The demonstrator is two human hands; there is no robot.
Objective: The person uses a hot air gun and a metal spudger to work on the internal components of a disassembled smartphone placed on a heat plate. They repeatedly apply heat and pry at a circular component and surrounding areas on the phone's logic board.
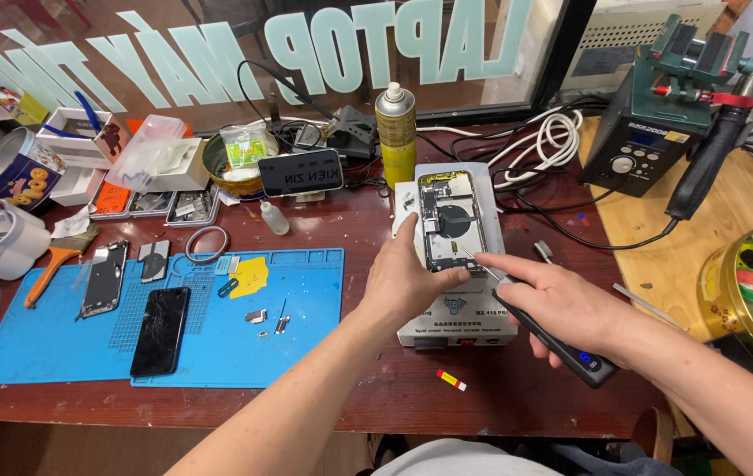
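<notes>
Opened phone (450, 220) lies centre frame on a white heating pad (456, 322). Left hand (407, 282) steadies its edge, fingers together; right hand (562, 308) is clamped on an electric screwdriver (553, 330), tip seemingly in a screw. Keep the bit vertical, pressure light.

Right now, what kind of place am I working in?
Most likely a phone repair bench: an opened phone lies on a heating plate, a cracked phone rests on a blue work mat, and a soldering station stands behind.
</notes>
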